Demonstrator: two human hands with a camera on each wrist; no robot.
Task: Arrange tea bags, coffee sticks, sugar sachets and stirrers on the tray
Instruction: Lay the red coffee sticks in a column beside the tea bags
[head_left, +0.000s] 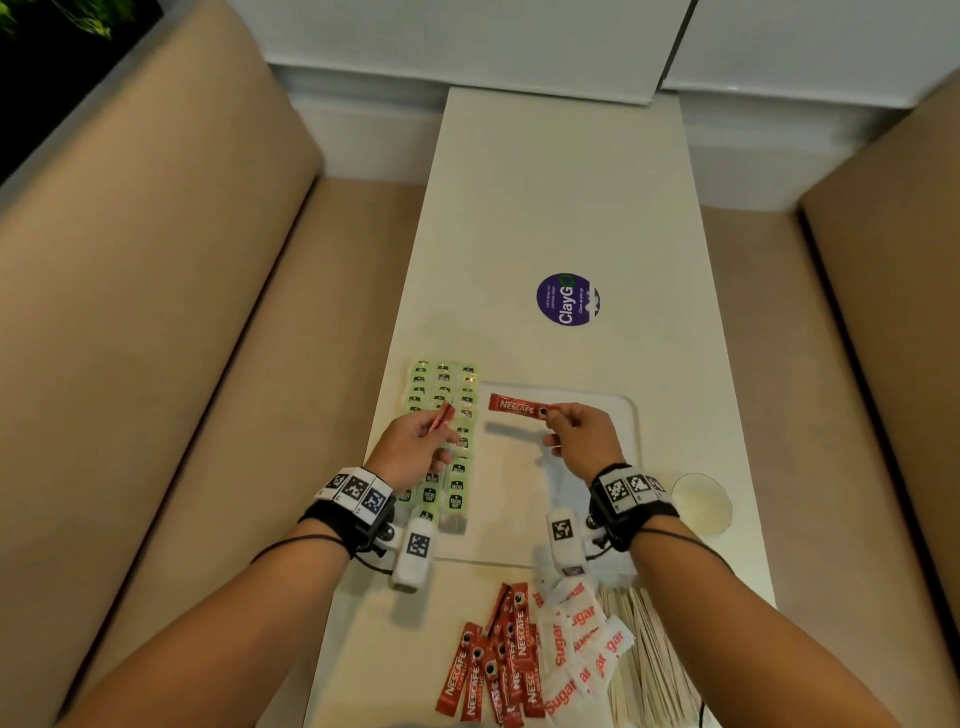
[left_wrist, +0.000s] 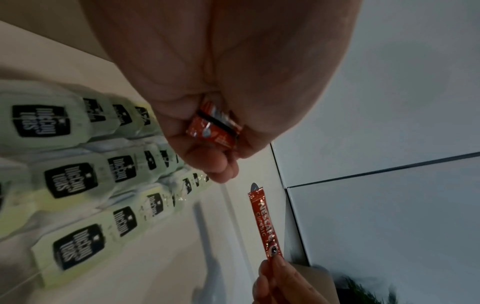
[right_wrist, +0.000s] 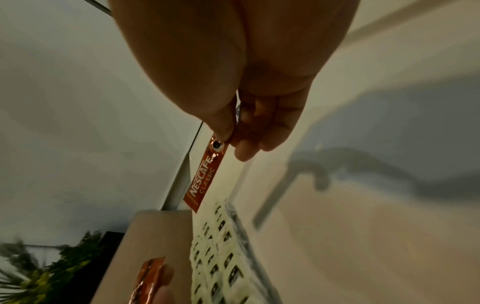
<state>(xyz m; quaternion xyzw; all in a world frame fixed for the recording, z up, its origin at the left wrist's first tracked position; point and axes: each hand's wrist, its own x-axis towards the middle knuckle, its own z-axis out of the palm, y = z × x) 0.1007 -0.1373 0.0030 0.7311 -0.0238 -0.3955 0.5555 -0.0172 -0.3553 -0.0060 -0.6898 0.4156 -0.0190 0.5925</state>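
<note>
Right hand (head_left: 579, 434): its grip pinched one end of a red Nescafé coffee stick (head_left: 517, 406), held level over the white tray (head_left: 626, 436).
Left hand (head_left: 413, 451): its grip was closed round a second red stick (head_left: 441, 418) above the green tea bags (head_left: 457, 483).
Bench (head_left: 561, 208): coffee sticks (head_left: 488, 670), sugar sachets (head_left: 582, 649), stirrers (head_left: 649, 644) at the near edge.

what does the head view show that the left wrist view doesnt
Only the head view shows the sugar sachets, the stirrers, the loose coffee sticks and the purple sticker. Only the left wrist view shows the stick end gripped in the left hand. Both show the tea bags and the right hand's coffee stick.
</note>
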